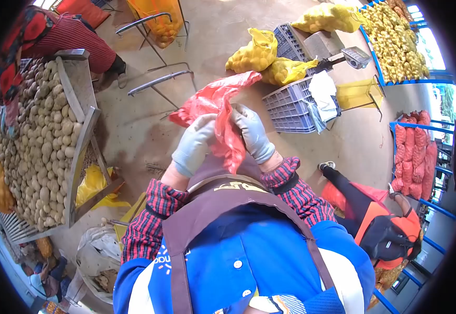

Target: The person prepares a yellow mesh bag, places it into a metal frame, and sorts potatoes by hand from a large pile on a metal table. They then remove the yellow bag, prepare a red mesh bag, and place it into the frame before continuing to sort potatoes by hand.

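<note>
A limp red mesh bag (228, 93) hangs between my hands in front of my apron, its top spread toward the upper right and its tail dangling down. My left hand (191, 145), in a pale work glove, pinches the bag from the left side. On the other side, my right hand (254, 133), gloved the same way, has its fingers curled onto the bag's edge. The fingertips of both hands are partly hidden by the folds. No contents can be made out inside the bag.
A slatted sorting table (84, 152) heaped with potatoes stands at left, with a person beside it. Metal bag stands (160, 78) are ahead. Filled yellow mesh bags (254, 52), grey crates (290, 110) and a scale (356, 56) stand ahead right. Another person (385, 230) bends at right.
</note>
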The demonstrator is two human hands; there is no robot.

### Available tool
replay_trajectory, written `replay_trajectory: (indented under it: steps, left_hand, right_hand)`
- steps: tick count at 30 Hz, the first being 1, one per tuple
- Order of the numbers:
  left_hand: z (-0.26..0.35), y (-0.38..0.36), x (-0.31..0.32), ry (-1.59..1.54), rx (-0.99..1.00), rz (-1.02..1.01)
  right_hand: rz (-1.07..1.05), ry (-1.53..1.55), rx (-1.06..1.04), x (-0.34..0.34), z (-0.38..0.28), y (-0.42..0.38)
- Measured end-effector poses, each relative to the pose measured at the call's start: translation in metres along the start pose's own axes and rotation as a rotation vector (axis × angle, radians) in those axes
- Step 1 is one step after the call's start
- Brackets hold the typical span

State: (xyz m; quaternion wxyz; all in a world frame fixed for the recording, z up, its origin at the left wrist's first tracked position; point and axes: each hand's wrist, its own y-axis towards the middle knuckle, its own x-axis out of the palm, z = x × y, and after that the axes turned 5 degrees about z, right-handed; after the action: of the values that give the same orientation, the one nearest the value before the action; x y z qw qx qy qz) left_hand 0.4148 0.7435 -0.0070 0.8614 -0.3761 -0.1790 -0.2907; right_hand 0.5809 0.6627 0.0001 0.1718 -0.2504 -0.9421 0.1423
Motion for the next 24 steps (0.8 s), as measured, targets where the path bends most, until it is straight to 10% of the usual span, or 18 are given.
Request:
replay_trajectory:
  steps: [4,9,12,16,17,20,24]
  left_hand:
    - [0.009,0.04,0.001,0.484,0.337,0.151]
    - [0.047,0.09,-0.005,0.048,0.098,0.034]
    - [0.07,0.113,0.007,0.614,0.328,0.031]
    - [0.096,0.161,0.005,0.128,0.045,-0.083]
    - [0.087,0.175,-0.004,0.299,0.376,-0.267]
    - [0.065,0.228,-0.002,-0.079,-0.3,-0.221]
    - [0.057,0.27,0.004,-0.216,-0.406,-0.273]
  right_hand:
    - [-0.075,0.143,0.064,0.024,-0.022,0.026]
    - [0.012,-0.158,-0.032,0.022,-0.004,0.091]
    - [0.093,-0.02,0.007,0.055,-0.055,0.105]
    - [-0.002,-0.125,-0.012,0.021,-0.046,0.167]
    - [0.015,-0.121,-0.004,0.009,-0.05,0.176]
    - [-0.025,-0.254,0.135,-0.038,-0.048,0.207]
    - [0.024,-0.332,0.198,-0.071,-0.049,0.242]
